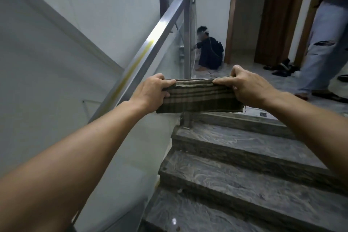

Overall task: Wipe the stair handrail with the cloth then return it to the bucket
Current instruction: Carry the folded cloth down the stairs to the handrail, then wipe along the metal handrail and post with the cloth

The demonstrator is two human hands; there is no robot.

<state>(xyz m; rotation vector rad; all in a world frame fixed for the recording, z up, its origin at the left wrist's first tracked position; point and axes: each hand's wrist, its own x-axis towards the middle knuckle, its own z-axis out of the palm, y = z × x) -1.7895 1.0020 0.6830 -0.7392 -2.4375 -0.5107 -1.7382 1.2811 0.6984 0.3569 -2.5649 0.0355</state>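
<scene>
A folded brown striped cloth [199, 98] is stretched between both hands in the middle of the view. My left hand [150, 92] pinches its left end and my right hand [248, 84] pinches its right end. The cloth hangs in the air just right of the steel handrail [160, 41], which slopes up from lower left to upper right above a glass panel. The cloth is not touching the rail. No bucket is in view.
Grey marble steps [235, 156] lead up to a landing. A steel post [187, 47] stands at the top of the rail. A person crouches [209, 52] behind it. Another person's legs [320, 47] and shoes [282, 68] are at the right by wooden doors.
</scene>
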